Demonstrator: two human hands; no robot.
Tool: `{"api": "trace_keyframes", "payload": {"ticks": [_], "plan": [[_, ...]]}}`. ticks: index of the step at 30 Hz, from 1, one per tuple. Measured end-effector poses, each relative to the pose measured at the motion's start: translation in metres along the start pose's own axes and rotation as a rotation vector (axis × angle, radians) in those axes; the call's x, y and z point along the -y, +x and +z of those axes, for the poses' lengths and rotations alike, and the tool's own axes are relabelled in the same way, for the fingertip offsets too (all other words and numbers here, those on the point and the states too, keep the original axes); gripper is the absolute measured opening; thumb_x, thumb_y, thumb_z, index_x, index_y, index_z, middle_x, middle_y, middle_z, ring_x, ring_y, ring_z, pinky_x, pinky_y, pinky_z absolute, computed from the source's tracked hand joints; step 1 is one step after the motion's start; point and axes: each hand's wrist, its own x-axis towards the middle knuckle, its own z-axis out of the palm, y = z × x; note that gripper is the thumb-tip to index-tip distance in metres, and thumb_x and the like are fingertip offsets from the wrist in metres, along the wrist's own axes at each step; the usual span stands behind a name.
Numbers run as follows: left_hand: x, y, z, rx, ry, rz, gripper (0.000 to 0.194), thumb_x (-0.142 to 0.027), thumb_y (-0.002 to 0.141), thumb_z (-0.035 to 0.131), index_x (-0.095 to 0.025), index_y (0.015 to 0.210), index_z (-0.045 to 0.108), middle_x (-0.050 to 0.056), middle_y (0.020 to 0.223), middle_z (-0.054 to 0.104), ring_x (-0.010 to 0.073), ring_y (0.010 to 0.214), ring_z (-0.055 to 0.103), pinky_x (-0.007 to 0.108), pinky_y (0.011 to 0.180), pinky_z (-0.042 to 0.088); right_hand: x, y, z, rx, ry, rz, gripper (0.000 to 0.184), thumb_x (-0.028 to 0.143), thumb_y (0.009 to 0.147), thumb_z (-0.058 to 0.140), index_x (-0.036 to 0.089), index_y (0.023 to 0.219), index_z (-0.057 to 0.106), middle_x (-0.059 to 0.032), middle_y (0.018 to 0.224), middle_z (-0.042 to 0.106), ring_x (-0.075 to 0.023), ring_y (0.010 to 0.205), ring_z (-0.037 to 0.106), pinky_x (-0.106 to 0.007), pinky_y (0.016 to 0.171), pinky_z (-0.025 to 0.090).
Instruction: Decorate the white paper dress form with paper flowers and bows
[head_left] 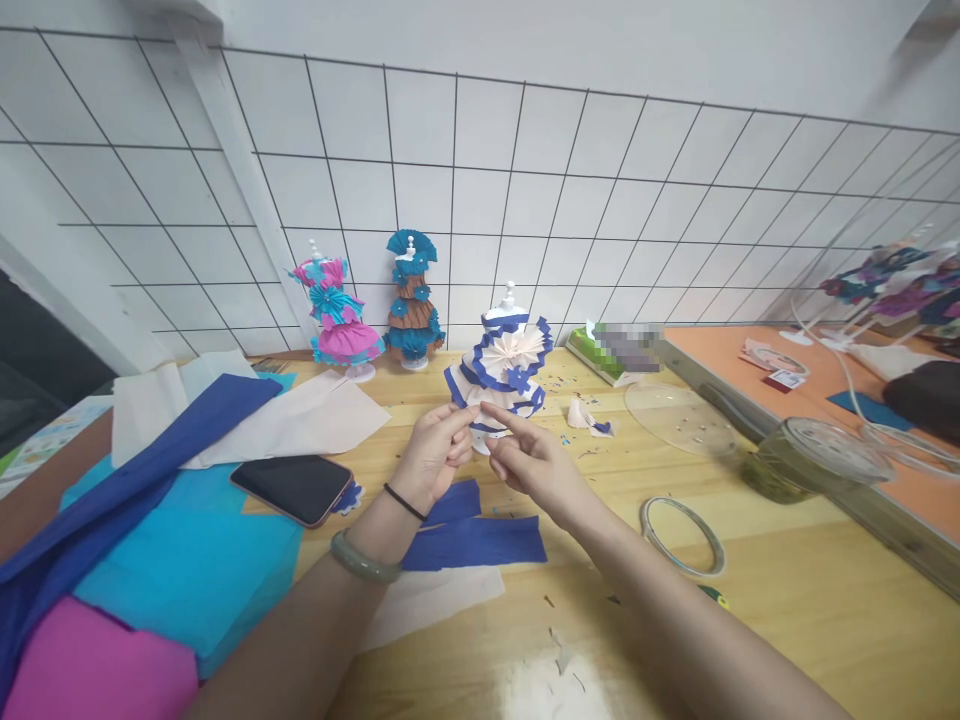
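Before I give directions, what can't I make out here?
All in the head view:
Whether left hand and right hand pinch anything: too small to tell.
Hem of the blue-white dress: partly hidden behind both hands.
Pink paper: cut off by bottom edge.
Green item: partly pixelated over.

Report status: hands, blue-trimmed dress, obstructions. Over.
Left fingers, right fingers close together in front of blue-trimmed dress; grip unclear. Dress upright on white mannequin. Blue strips nearby, not blocking.
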Motion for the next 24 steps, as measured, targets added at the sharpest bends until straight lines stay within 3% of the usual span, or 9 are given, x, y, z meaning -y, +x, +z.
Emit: {"api": "trace_keyframes", "payload": {"ticks": [5, 18, 24], "plan": [[0.0000, 0.0007, -0.0002, -0.007, -0.007, 0.002, 0.031, -0.021, 0.069, 0.065, -0.016, 0.055, 0.038, -0.011, 0.039, 0.031, 0.0000, 0.031, 0.023, 0.016, 0.033, 0.011, 0.0056, -0.0015, -0.0019, -0.026, 0.199, 0.073, 0.061, 0.030, 0.074, 0.058, 0.017, 0.131, 0.040, 0.0073, 0.049, 0.044, -0.0049, 0.041, 0.027, -0.019, 0.041, 0.016], [-0.0009, -0.0005, -0.0003, 0.012, -0.028, -0.009, 0.031, -0.022, 0.070, 0.064, -0.016, 0.054, 0.039, -0.010, 0.038, 0.032, 0.0006, 0.031, 0.025, 0.017, 0.034, 0.011, 0.0026, -0.0010, 0.0033, -0.008, 0.048, -0.007, 0.062, 0.029, 0.075, 0.054, 0.013, 0.132, 0.036, 0.0077, 0.047, 0.045, -0.0057, 0.040, 0.028, -0.020, 0.041, 0.019], [-0.0024, 0.0003, -0.0020, 0.016, -0.055, -0.045, 0.030, -0.023, 0.072, 0.061, -0.016, 0.053, 0.039, -0.009, 0.038, 0.034, 0.0008, 0.030, 0.025, 0.017, 0.033, 0.011, 0.0046, -0.0004, 0.0012, -0.022, 0.168, 0.076, 0.061, 0.030, 0.074, 0.058, 0.015, 0.130, 0.039, 0.0080, 0.046, 0.044, -0.0049, 0.039, 0.027, -0.019, 0.040, 0.016]]}}
